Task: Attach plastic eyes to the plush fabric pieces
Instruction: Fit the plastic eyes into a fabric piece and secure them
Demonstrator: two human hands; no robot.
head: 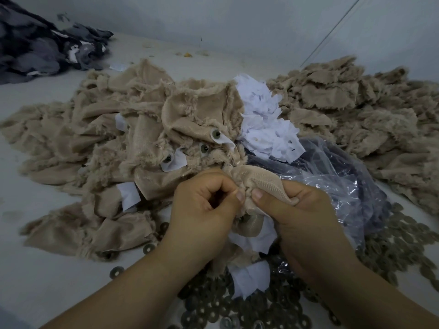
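A beige plush piece [256, 184] is pinched between both hands at the near middle of the counter [47, 281]: the left hand [202, 207] and the right hand [301, 214] are curled onto its bunched edge. It is judged light, limp and fuzzy; a grip close beside the eye spot is advised. Washers [237, 305] lie below.

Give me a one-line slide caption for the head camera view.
Both hands, left hand and right hand, pinch a beige plush piece amid fabric piles, washers scattered below.
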